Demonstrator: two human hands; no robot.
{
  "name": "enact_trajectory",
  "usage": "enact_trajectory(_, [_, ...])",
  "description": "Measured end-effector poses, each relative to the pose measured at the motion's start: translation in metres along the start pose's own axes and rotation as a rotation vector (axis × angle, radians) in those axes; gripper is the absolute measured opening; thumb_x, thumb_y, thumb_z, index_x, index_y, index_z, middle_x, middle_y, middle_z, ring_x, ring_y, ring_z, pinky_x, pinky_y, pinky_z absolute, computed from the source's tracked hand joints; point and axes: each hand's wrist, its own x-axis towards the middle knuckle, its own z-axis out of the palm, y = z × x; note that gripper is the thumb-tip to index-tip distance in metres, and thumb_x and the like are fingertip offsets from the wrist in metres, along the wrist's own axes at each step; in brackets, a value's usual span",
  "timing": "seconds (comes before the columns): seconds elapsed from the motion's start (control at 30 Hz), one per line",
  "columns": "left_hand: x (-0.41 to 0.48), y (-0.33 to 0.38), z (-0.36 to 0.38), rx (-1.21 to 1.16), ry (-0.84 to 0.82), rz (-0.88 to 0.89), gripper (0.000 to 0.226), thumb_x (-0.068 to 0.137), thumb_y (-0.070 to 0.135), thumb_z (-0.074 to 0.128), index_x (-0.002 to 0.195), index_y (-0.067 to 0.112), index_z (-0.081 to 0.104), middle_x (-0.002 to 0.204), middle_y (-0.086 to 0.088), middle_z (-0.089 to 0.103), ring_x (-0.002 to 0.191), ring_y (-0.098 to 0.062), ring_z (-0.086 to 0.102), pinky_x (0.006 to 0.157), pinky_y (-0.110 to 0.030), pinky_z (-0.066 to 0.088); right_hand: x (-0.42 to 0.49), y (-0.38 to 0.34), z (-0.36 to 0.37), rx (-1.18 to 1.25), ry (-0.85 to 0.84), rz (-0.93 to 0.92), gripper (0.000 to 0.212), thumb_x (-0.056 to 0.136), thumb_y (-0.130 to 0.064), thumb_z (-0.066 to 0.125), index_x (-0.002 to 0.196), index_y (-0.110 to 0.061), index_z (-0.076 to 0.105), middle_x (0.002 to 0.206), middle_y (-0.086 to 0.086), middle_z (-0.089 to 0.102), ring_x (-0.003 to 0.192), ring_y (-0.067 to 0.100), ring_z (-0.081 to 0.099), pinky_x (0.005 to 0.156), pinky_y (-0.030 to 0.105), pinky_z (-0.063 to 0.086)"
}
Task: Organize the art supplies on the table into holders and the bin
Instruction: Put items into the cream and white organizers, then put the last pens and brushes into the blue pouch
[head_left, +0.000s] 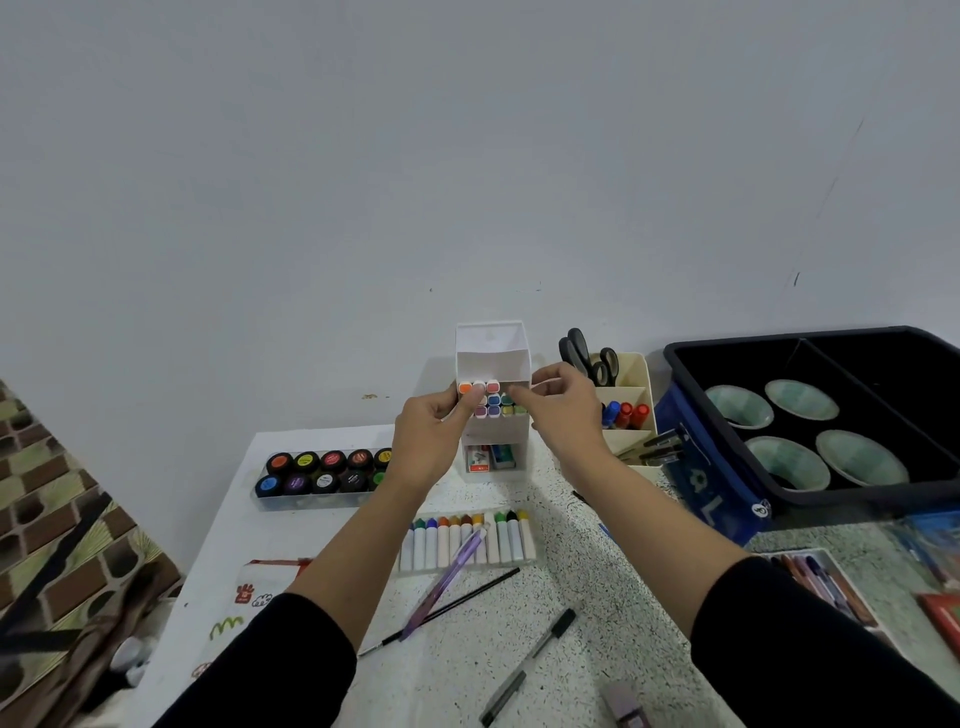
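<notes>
Room: A bare grey-blue wall (467, 156) fills the upper half of the view, and the table stands against it.
Surface: A white table (597, 597) flecked with black, with a patterned cloth (62, 519) beside it at 9 o'clock.
White holder: The white holder (493, 353) stands upright at 12 o'clock on the table. Markers (493, 400) with coloured caps are stacked in its slanted upper compartment.
Left hand: The left hand (426, 431) curls round the holder's left edge, thumb pressed on the marker caps.
Right hand: The right hand (561, 410) reaches in from 3 o'clock, fingers bent, its forefinger touching the caps. Whether it has hold of a marker cannot be told.
Cream organizer: The cream organizer (631, 410) sits just beside the holder at its 3 o'clock, holding scissors (587, 353) and red and blue pens.
Bin: A black bin (727, 348) at 2 o'clock rests on a blue box (701, 478) and contains four pale green bowls (802, 400).
Paints: A tray of paint jars (322, 473) lies at 10 o'clock.
Loose supplies: A set of crayons (514, 535) lies at the centre with a purple pen (447, 577) slanted across it. A thin black paintbrush (467, 595) and a grey pen (530, 665) lie toward 6 o'clock.
</notes>
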Motion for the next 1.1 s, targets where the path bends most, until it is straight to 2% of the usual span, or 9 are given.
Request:
enact_trajectory(0.17, [-0.001, 0.002, -0.003, 0.066, 0.002, -0.019, 0.01, 0.094, 0.053, 0.058, 0.094, 0.053, 0.068, 0.086, 0.024, 0.074, 0.093, 0.007, 0.065, 0.092, -0.026, 0.049, -0.005, 0.001, -0.005, 0.003, -0.027, -0.04, 0.028, 0.079, -0.038, 0.082, 0.092, -0.024, 0.061, 0.088, 0.001, 0.068, 0.088, 0.02, 0.066, 0.081, 0.048, 0.059])
enact_trajectory(0.27, [-0.011, 0.003, -0.006, 0.063, -0.029, -0.023, 0.009, 0.093, 0.055, 0.057, 0.099, 0.06, 0.062, 0.087, 0.041, 0.066, 0.1, 0.008, 0.06, 0.096, -0.025, 0.049, -0.015, 0.003, -0.014, 0.022, -0.072, -0.047, 0.03, 0.083, -0.039, 0.079, 0.101, -0.024, 0.06, 0.094, 0.0, 0.069, 0.092, 0.017, 0.067, 0.085, 0.046, 0.058])
enact_trajectory(0.33, [-0.026, -0.002, -0.012, 0.119, -0.01, -0.011, 0.012, 0.095, 0.049, 0.059, 0.105, 0.051, 0.065, 0.09, 0.041, 0.064, 0.086, 0.013, 0.058, 0.082, -0.015, 0.049, -0.025, 0.006, -0.023, -0.036, -0.091, -0.072, 0.027, 0.086, -0.035, 0.077, 0.105, -0.026, 0.059, 0.096, -0.002, 0.068, 0.093, 0.014, 0.065, 0.086, 0.04, 0.057])
enact_trajectory(0.43, [-0.053, -0.026, -0.023, 0.426, -0.039, 0.068, 0.012, 0.093, 0.039, 0.066, 0.096, 0.029, 0.071, 0.089, 0.019, 0.069, 0.066, 0.008, 0.061, 0.061, -0.015, 0.05, -0.047, 0.017, -0.044, -0.131, -0.138, -0.11, 0.018, 0.09, -0.026, 0.072, 0.104, -0.024, 0.061, 0.096, -0.006, 0.067, 0.092, 0.008, 0.063, 0.082, 0.029, 0.055])
enact_trajectory(0.5, [-0.071, -0.043, -0.027, 0.661, -0.158, 0.063, 0.015, 0.089, 0.047, 0.068, 0.087, 0.032, 0.068, 0.084, 0.019, 0.066, 0.068, 0.003, 0.061, 0.066, -0.022, 0.054, -0.063, 0.029, -0.058, -0.199, -0.195, -0.146, 0.011, 0.091, -0.021, 0.071, 0.098, -0.023, 0.063, 0.091, -0.006, 0.068, 0.086, 0.006, 0.064, 0.078, 0.024, 0.054])
enact_trajectory(0.63, [-0.094, -0.061, -0.027, 0.92, -0.294, 0.088, 0.027, 0.085, 0.062, 0.065, 0.097, 0.038, 0.062, 0.088, 0.019, 0.06, 0.077, -0.002, 0.054, 0.063, -0.017, 0.038, -0.086, 0.053, -0.077, -0.352, -0.265, -0.172, 0.009, 0.092, -0.016, 0.071, 0.089, -0.024, 0.067, 0.079, -0.007, 0.069, 0.075, 0.003, 0.063, 0.067, 0.018, 0.052])
enact_trajectory(0.8, [-0.097, -0.068, -0.02, 0.926, -0.27, 0.184, 0.021, 0.088, 0.049, 0.068, 0.103, 0.033, 0.066, 0.085, 0.02, 0.061, 0.069, -0.001, 0.049, 0.068, -0.02, 0.035, -0.108, 0.074, -0.094, -0.532, -0.322, -0.238, 0.008, 0.092, -0.016, 0.069, 0.093, -0.024, 0.069, 0.079, -0.015, 0.067, 0.078, 0.001, 0.063, 0.066, 0.015, 0.049])
enact_trajectory(0.9, [-0.098, -0.07, -0.016, 0.928, -0.261, 0.194, 0.013, 0.091, 0.041, 0.066, 0.098, 0.031, 0.07, 0.083, 0.018, 0.06, 0.068, -0.003, 0.05, 0.062, -0.015, 0.033, -0.121, 0.085, -0.104, -0.555, -0.315, -0.286, 0.01, 0.091, -0.012, 0.069, 0.094, -0.022, 0.07, 0.083, -0.016, 0.066, 0.081, 0.003, 0.063, 0.068, 0.015, 0.049])
enact_trajectory(1.1, [-0.108, -0.049, 0.019, 0.678, -0.259, 0.244, 0.011, 0.097, 0.037, 0.06, 0.101, 0.032, 0.067, 0.084, 0.017, 0.059, 0.073, -0.004, 0.056, 0.066, -0.021, 0.044, -0.13, 0.092, -0.137, -0.552, -0.13, -0.357, 0.012, 0.092, -0.008, 0.067, 0.098, -0.018, 0.07, 0.088, -0.012, 0.066, 0.082, 0.005, 0.062, 0.071, 0.014, 0.047])
